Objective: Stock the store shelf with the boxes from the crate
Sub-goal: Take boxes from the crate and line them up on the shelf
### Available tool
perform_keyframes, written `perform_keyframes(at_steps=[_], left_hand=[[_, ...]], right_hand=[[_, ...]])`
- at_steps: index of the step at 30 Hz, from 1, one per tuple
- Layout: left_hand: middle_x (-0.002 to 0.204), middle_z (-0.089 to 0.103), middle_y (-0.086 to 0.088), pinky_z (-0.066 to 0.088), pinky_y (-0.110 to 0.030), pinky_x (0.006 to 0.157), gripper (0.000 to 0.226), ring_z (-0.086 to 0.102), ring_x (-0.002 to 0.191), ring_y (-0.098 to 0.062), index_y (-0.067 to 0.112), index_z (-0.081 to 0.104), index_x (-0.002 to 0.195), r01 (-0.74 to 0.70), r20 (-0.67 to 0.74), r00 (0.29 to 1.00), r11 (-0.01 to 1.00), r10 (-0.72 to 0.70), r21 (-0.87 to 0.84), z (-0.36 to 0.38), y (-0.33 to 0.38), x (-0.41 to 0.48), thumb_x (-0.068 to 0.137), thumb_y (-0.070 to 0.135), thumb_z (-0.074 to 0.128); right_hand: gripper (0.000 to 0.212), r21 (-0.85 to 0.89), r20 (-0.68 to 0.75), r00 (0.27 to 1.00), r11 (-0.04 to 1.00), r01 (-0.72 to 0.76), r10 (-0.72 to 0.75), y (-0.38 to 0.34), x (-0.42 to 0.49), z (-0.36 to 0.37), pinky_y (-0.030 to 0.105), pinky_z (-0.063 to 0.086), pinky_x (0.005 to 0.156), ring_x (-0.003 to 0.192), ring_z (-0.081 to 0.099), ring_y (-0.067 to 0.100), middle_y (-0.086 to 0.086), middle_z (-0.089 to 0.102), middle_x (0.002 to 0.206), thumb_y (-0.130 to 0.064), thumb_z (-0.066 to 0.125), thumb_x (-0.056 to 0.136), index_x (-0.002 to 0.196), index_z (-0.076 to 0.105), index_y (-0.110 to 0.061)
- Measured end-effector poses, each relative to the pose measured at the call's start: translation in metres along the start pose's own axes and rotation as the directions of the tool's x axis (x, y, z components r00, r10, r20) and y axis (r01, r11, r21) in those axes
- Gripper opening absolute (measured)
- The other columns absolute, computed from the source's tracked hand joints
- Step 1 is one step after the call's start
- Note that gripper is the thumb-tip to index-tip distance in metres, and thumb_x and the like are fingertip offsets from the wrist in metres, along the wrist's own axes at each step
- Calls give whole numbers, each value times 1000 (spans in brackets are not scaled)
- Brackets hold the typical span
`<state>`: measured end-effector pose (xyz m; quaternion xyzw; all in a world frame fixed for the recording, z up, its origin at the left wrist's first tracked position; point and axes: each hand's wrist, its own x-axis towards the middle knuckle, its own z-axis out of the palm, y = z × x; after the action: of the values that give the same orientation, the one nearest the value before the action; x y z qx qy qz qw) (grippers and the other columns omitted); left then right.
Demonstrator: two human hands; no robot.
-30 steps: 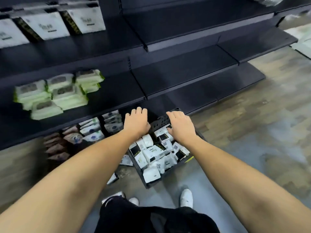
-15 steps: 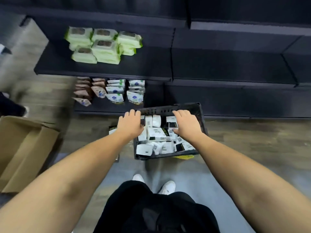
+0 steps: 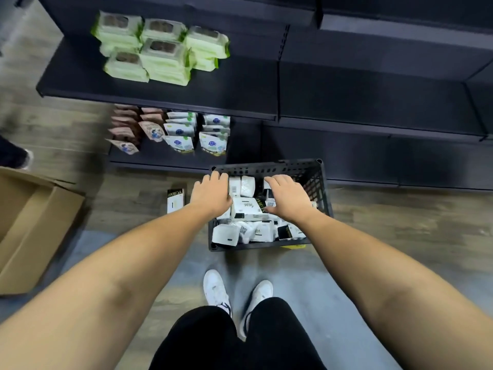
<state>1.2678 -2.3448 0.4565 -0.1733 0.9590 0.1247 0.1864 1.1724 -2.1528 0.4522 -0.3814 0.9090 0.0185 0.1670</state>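
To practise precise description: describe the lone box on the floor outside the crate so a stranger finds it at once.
Find the black crate on the floor before the shelves. Just left of it, past the left hand, one box lies flat. Unlike the boxes heaped inside, it lies alone, white with a black far end.

The left hand [image 3: 210, 194] covers the near-left corner of the crate [image 3: 269, 169] and the right hand [image 3: 286, 197] lies over the middle boxes [image 3: 248, 209], so I can't see whether either has hold of one. The print on the boxes is too small to read. Something yellow [image 3: 292, 246] pokes out from under the crate, mostly hidden. The cardboard carton [image 3: 34, 225] and someone's dark shoe [image 3: 10, 153] are cut off by the left edge. The brown pouches [image 3: 128, 126] sit half under the shelf [image 3: 240, 92] above.
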Motion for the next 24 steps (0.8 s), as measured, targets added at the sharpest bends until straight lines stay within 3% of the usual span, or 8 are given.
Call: perform_keyframes(at_steps=[15,24], left_hand=[[137,44,-10,40,-45,100,55,42,127,-31,14,37,138,80,96,992,997,-78,-9,124,11,68,91,36,56],[138,41,-8,38,-45,102,55,40,129,-29,14,37,140,21,90,996,1000,-23,20,197,9,115,91,32,55]], right_hand=[[82,61,158,985,997,57,-66,46,79,139,42,35,106,138,29,26,4,36,148,-45,69,85,150,26,-17],[85,120,205,975,991,56,-80,52,138,236,43,32,112,140,25,26,5,32,150,-43,72,83,149,25,-17]])
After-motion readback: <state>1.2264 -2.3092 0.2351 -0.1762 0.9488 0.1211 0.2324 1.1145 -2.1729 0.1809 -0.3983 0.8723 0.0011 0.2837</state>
